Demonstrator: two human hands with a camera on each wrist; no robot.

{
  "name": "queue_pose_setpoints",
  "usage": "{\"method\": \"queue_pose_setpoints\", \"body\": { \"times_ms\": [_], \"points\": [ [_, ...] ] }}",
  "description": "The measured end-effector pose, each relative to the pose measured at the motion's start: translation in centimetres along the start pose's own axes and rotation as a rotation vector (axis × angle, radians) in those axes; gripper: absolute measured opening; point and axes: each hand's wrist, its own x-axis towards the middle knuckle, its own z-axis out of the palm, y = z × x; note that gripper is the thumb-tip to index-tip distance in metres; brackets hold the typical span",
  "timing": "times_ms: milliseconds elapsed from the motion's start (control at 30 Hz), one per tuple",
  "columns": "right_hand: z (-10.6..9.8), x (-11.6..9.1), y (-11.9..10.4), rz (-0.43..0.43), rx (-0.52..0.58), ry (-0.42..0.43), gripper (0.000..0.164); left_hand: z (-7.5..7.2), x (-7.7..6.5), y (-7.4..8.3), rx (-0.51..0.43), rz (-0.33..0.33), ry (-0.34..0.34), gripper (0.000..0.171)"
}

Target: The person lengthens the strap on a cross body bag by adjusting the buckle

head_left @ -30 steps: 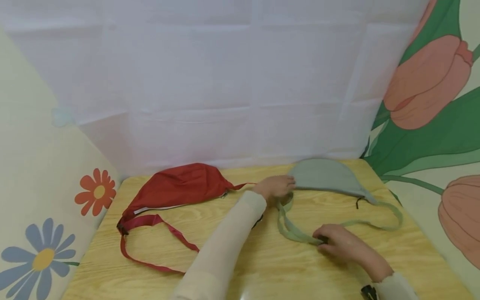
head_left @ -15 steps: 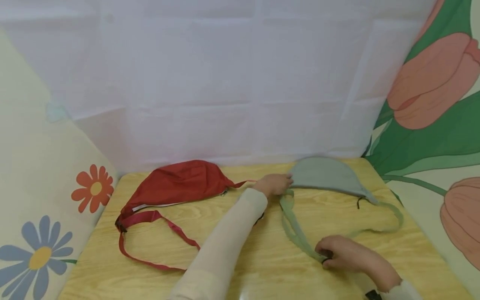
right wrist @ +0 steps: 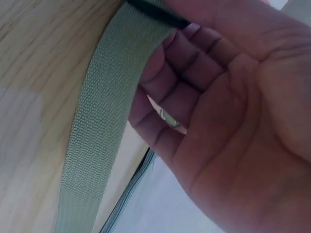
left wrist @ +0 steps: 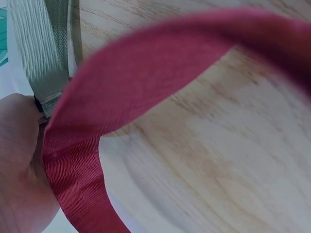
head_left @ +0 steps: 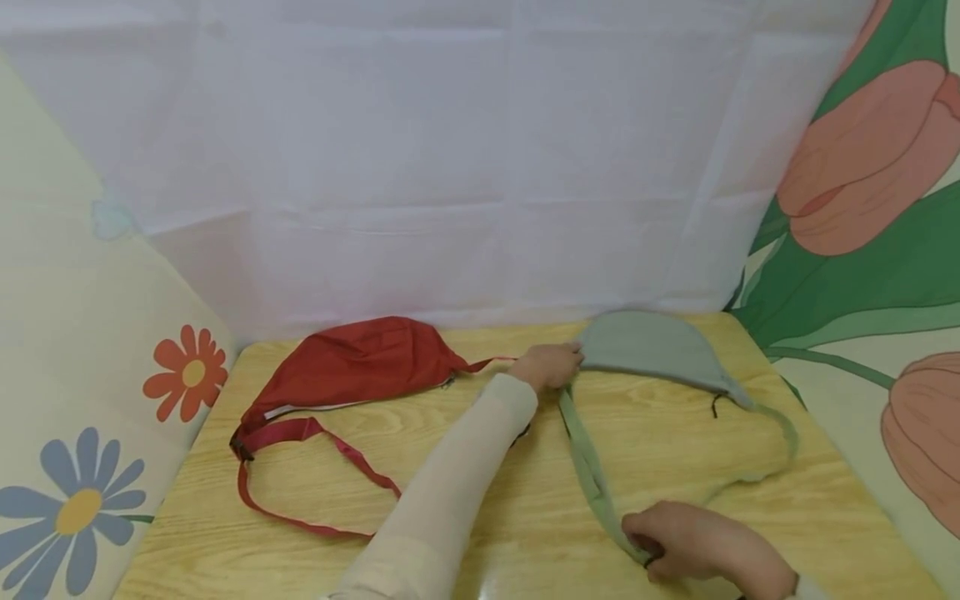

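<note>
A grey-green waist bag (head_left: 648,348) lies at the back right of the table. My left hand (head_left: 550,365) grips its left end, where the green strap meets the bag. In the left wrist view a doubled green strap (left wrist: 36,43) ends in a buckle beside the left hand. Near the front, my right hand (head_left: 693,540) pinches the green strap (head_left: 588,462) at a dark plastic piece; the right wrist view shows fingers curled at this dark piece (right wrist: 158,13). A red waist bag (head_left: 367,362) lies at the left, its red strap (left wrist: 73,170) passing in front of the left wrist camera.
The wooden table (head_left: 517,542) meets a white cloth (head_left: 390,167) hung behind it. Painted flower walls stand on both sides. The red strap loop (head_left: 307,527) runs under the left forearm. A thin dark zip pull (head_left: 716,407) hangs from the grey-green bag.
My right hand has moved toward the table's front with the green strap, which now stretches longer and straighter. My left hand stays at the grey-green bag's left end. The red bag has not moved.
</note>
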Motion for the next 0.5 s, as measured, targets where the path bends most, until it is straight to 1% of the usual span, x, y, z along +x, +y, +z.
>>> {"method": "queue_pose_setpoints", "body": {
  "times_ms": [33, 133, 200, 267, 333, 400, 433, 500],
  "points": [
    [-0.15, -0.14, -0.24, 0.033, -0.001, 0.007, 0.034, -0.02, -0.04, 0.02, -0.004, -0.004, -0.002, 0.046],
    [-0.36, -0.40, -0.26, 0.035, -0.060, 0.054, 0.035, -0.10, -0.22, 0.17, -0.001, -0.007, -0.007, 0.046],
    [-0.40, -0.49, -0.20, -0.018, -0.113, 0.107, 0.033, -0.18, -0.34, 0.26, 0.004, -0.010, -0.011, 0.046],
    [-0.32, -0.49, -0.08, -0.092, -0.208, 0.179, 0.034, -0.29, -0.50, 0.34, -0.001, -0.020, -0.014, 0.047],
    [-0.26, -0.51, -0.01, -0.147, -0.320, 0.259, 0.045, -0.42, -0.67, 0.41, -0.013, -0.034, -0.013, 0.047],
    [-0.21, -0.53, 0.02, -0.164, -0.419, 0.324, 0.056, -0.50, -0.80, 0.48, -0.019, -0.046, -0.011, 0.048],
    [-0.21, -0.54, 0.03, -0.161, -0.449, 0.340, 0.058, -0.52, -0.87, 0.52, -0.020, -0.047, -0.011, 0.048],
    [-0.28, -0.52, 0.08, -0.153, -0.483, 0.345, 0.063, -0.50, -0.96, 0.60, -0.011, -0.047, -0.007, 0.048]
  ]
}}
